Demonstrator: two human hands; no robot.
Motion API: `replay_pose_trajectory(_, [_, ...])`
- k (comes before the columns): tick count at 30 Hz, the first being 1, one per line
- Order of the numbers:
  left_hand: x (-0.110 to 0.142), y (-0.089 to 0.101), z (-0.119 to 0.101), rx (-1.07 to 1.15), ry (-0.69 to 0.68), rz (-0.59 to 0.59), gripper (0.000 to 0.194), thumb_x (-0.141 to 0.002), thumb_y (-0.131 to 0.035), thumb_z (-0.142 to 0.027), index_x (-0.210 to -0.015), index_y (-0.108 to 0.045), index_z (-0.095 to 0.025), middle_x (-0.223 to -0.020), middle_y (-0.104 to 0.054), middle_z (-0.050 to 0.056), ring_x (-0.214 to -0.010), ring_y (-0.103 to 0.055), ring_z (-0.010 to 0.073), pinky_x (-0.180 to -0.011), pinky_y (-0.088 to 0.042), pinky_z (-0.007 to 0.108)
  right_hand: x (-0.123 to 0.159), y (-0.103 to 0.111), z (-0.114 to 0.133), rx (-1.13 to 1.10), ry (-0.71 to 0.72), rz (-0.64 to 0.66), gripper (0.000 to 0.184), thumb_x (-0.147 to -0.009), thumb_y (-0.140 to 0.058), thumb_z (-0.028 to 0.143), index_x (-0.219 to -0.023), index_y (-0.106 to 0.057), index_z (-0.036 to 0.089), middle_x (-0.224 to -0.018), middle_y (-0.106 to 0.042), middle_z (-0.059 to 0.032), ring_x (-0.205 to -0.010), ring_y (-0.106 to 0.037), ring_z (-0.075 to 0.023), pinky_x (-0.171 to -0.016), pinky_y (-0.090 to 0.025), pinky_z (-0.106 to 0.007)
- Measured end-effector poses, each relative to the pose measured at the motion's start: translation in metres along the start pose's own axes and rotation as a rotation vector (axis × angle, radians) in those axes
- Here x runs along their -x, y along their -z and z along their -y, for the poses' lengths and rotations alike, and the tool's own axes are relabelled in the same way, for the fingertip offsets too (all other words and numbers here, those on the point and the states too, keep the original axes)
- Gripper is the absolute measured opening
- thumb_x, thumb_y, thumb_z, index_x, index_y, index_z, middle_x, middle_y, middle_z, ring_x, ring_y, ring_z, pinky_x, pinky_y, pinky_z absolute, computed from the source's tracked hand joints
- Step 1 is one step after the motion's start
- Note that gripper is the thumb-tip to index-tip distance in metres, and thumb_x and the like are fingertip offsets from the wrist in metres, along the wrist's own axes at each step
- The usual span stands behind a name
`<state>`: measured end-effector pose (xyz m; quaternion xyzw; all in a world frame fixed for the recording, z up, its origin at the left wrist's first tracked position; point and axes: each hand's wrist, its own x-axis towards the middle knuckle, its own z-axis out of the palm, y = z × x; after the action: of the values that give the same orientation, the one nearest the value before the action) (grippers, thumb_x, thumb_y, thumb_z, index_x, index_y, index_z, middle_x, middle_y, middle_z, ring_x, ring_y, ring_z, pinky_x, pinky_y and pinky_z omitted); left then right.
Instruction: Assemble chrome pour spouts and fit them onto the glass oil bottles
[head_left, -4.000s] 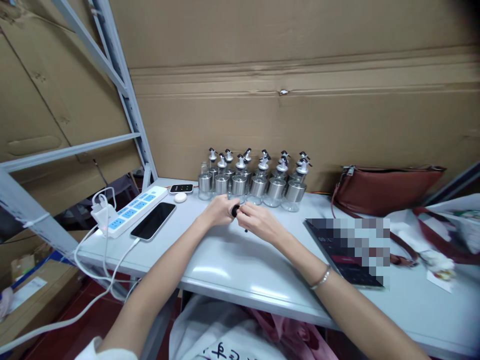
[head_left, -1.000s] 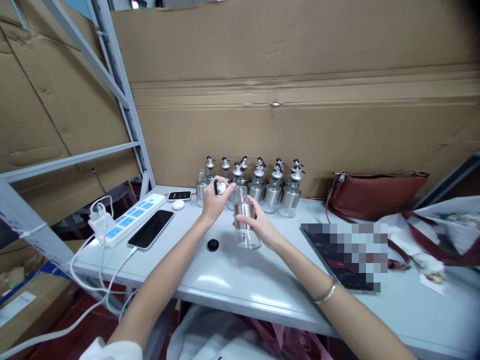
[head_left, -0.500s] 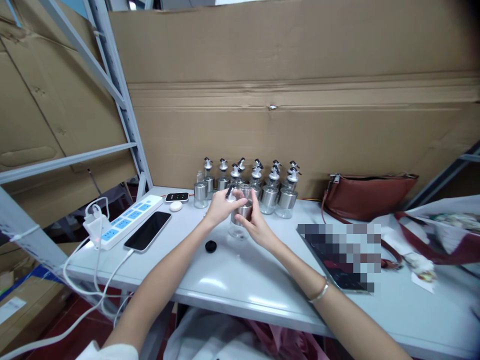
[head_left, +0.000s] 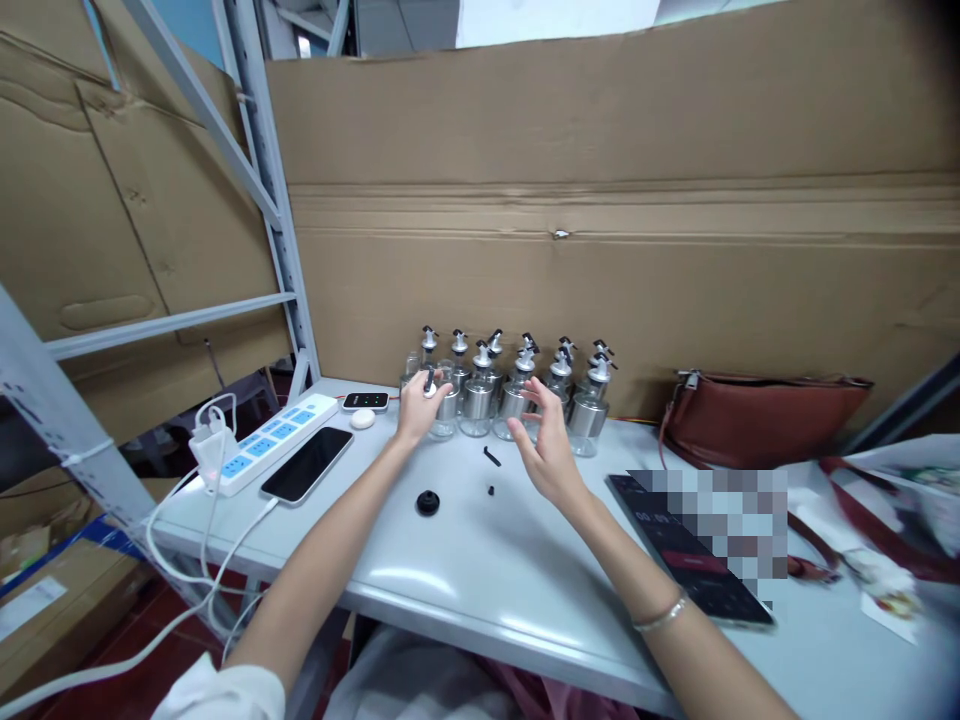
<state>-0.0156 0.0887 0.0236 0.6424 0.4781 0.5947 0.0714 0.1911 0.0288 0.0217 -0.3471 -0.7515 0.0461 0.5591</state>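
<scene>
Several glass oil bottles [head_left: 517, 390] with steel sleeves and pour spouts stand in rows at the back of the grey table [head_left: 480, 560]. My left hand [head_left: 415, 405] is closed on the top of the bottle at the left end of the front row [head_left: 442, 412], fingers pinching its spout. My right hand [head_left: 546, 448] hovers open, fingers spread, just in front of the bottles and holds nothing. A black round cap [head_left: 427, 502] and two small black bits [head_left: 491, 457] lie on the table between my hands.
A blue-and-white power strip [head_left: 266, 440], a black phone [head_left: 307, 464], a small black device [head_left: 365, 401] and a white oval thing [head_left: 362, 419] lie at the left. A brown bag [head_left: 757, 415] and a dark tablet [head_left: 675, 545] sit at the right. Cardboard sheets back the table.
The bottle that both hands held has been set down in the front row. My right hand has let go and opened. My left hand stays on its spout. The camera tilted up.
</scene>
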Motion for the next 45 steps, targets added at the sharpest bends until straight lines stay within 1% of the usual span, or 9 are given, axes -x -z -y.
replay_pose_trajectory(8, [-0.002,-0.013,0.013,-0.041,0.043,0.002,0.019,-0.081,-0.058,-0.023,-0.097,-0.060,-0.014,-0.102,-0.064,0.009,-0.097,-0.058,0.0187,-0.089,-0.043,0.030,-0.001,0.001,0.000,0.040,0.021,0.017,0.053,-0.091,-0.045,0.035,-0.139,-0.024,0.026,-0.130,-0.039,-0.0144,-0.115,-0.046,-0.0247,-0.088,-0.048,-0.044])
replay_pose_trajectory(12, [-0.001,-0.016,0.017,-0.055,0.003,0.031,0.026,-0.085,-0.053,-0.025,-0.108,-0.057,-0.015,-0.114,-0.060,0.010,-0.110,-0.054,0.0189,-0.099,-0.038,0.031,0.001,0.000,0.000,0.042,0.025,0.040,0.052,-0.091,-0.044,0.035,-0.138,-0.026,0.025,-0.130,-0.038,-0.0148,-0.116,-0.045,-0.0258,-0.088,-0.047,-0.045])
replay_pose_trajectory(18, [0.004,0.000,0.009,-0.257,-0.093,0.161,0.041,-0.089,-0.049,-0.032,-0.126,-0.045,-0.015,-0.134,-0.046,0.013,-0.130,-0.039,0.0211,-0.108,-0.030,0.032,0.002,0.000,-0.003,0.083,0.049,0.068,0.051,-0.090,-0.045,0.034,-0.137,-0.027,0.025,-0.130,-0.038,-0.0147,-0.122,-0.041,-0.0271,-0.092,-0.045,-0.048])
replay_pose_trajectory(22, [0.010,0.017,0.001,-0.550,-0.053,0.245,0.030,-0.091,-0.044,-0.035,-0.111,-0.053,-0.015,-0.114,-0.057,0.012,-0.108,-0.055,0.0247,-0.089,-0.043,0.032,0.000,0.004,-0.002,0.095,0.066,0.034,0.047,-0.090,-0.045,0.033,-0.135,-0.030,0.025,-0.129,-0.039,-0.0144,-0.120,-0.042,-0.0265,-0.091,-0.046,-0.046])
replay_pose_trajectory(24, [0.014,0.021,0.001,-0.662,-0.006,0.346,0.025,-0.091,-0.044,-0.036,-0.103,-0.054,-0.017,-0.103,-0.059,0.010,-0.094,-0.059,0.0237,-0.078,-0.045,0.031,-0.001,0.005,-0.002,0.093,0.064,0.024,0.047,-0.090,-0.044,0.033,-0.134,-0.032,0.025,-0.128,-0.040,-0.0142,-0.119,-0.043,-0.0267,-0.089,-0.047,-0.046])
replay_pose_trajectory(27, [0.018,0.021,0.003,-0.730,0.023,0.490,0.021,-0.090,-0.047,-0.035,-0.104,-0.053,-0.019,-0.102,-0.058,0.008,-0.092,-0.059,0.0221,-0.073,-0.043,0.029,-0.001,0.005,-0.003,0.095,0.074,0.025,0.046,-0.090,-0.045,0.033,-0.134,-0.033,0.025,-0.127,-0.041,-0.0143,-0.120,-0.043,-0.0273,-0.090,-0.046,-0.047])
replay_pose_trajectory(31, [0.020,0.023,0.007,-0.762,0.053,0.535,0.021,-0.089,-0.048,-0.030,-0.106,-0.053,-0.018,-0.107,-0.057,0.011,-0.101,-0.057,0.0260,-0.075,-0.043,0.031,-0.001,0.005,-0.005,0.109,0.093,0.031,0.045,-0.090,-0.045,0.031,-0.133,-0.034,0.024,-0.126,-0.043,-0.0145,-0.120,-0.043,-0.0276,-0.094,-0.044,-0.049])
replay_pose_trajectory(36, [0.027,0.028,0.009,-0.767,0.123,0.624,0.020,-0.083,-0.056,-0.027,-0.100,-0.056,-0.016,-0.100,-0.060,0.014,-0.095,-0.059,0.0303,-0.074,-0.044,0.034,0.000,0.004,-0.005,0.121,0.094,0.068,0.043,-0.090,-0.045,0.029,-0.131,-0.035,0.023,-0.124,-0.045,-0.0152,-0.119,-0.044,-0.0272,-0.095,-0.044,-0.049])
replay_pose_trajectory(45, [0.032,0.009,0.018,-0.586,0.077,0.589,0.015,-0.087,-0.051,-0.029,-0.091,-0.054,-0.015,-0.097,-0.063,0.010,-0.090,-0.060,0.0209,-0.076,-0.044,0.028,0.000,0.003,-0.005,0.127,0.086,0.104,0.038,-0.090,-0.045,0.030,-0.126,-0.039,0.021,-0.122,-0.048,-0.0152,-0.120,-0.045,-0.0274,-0.093,-0.045,-0.049])
